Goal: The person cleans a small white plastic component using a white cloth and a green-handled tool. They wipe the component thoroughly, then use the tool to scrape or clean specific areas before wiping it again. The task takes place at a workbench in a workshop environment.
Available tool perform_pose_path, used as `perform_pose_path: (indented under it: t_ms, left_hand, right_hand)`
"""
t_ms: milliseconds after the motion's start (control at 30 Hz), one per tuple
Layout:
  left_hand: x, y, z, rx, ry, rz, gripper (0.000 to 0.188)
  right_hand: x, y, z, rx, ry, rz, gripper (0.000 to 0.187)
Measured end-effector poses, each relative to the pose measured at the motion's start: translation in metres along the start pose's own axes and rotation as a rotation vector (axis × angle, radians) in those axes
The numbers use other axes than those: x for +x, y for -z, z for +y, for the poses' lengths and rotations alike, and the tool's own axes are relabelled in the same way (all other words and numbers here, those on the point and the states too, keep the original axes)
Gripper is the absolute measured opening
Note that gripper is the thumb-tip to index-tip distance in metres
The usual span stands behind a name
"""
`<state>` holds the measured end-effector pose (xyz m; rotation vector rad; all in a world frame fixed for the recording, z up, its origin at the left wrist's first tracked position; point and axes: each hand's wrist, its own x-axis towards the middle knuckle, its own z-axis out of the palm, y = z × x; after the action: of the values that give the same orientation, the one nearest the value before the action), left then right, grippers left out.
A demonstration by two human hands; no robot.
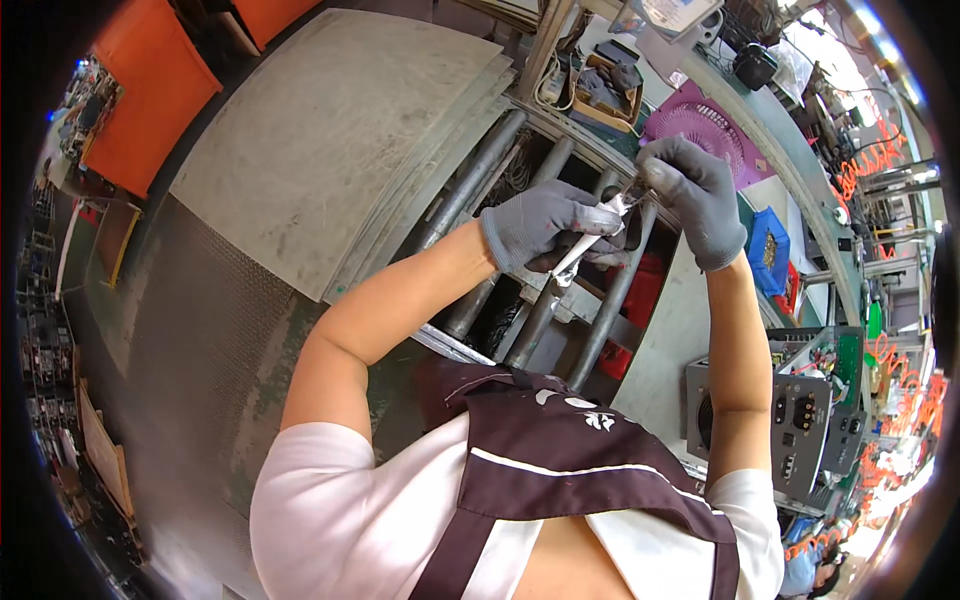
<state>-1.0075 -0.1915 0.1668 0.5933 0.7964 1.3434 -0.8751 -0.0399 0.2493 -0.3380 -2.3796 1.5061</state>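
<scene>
My left hand [545, 225], in a grey work glove, is closed around a slim white tube [583, 250] with crumpled, shiny parts. The tube slants from upper right to lower left. At its upper end my right hand [697, 195], gloved alike, has its fingers pinched together. A small dark, metallic-looking bit shows by those fingertips, too small to name. Both hands are above the metal rollers [607, 320] of a conveyor, close to each other.
A stack of large grey sheets [340, 130] lies to the left. Beyond the rollers are a purple fan [700, 135] and a cardboard box [607, 95] of dark items. On the right stand a blue bin [768, 250] and a grey metal equipment case [800, 420]. Orange panels [150, 90] stand far left.
</scene>
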Motion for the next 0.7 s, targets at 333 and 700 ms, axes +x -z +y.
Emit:
perform_pose_path:
  t_ms: [333,700]
  left_hand:
    - [-0.002,-0.004,-0.003,-0.044,-0.036,-0.020,0.032]
    - [-0.004,0.009,-0.015,-0.101,-0.058,-0.134,0.033]
  right_hand:
    - [-0.009,-0.016,0.008,0.023,0.034,-0.099,0.025]
    - [-0.007,0.012,0.015,0.143,-0.002,0.070,0.024]
